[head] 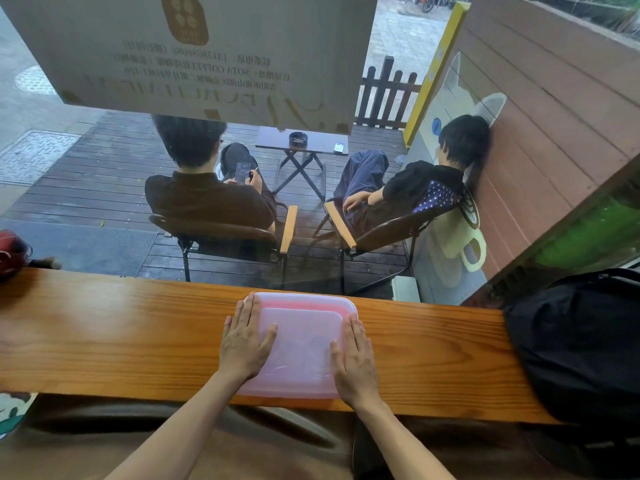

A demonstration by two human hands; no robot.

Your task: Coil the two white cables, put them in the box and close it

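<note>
A pink translucent box (300,344) with its lid on lies in the middle of the wooden counter (104,334). My left hand (246,344) rests flat on the lid's left side, fingers spread. My right hand (354,362) lies flat on the lid's right side. Both palms press down on the lid. The white cables are not visible; a faint round shape shows through the lid.
A black backpack (581,344) sits on the counter's right end. A dark red object (10,252) is at the far left. Behind the counter is a window; two people sit outside in chairs.
</note>
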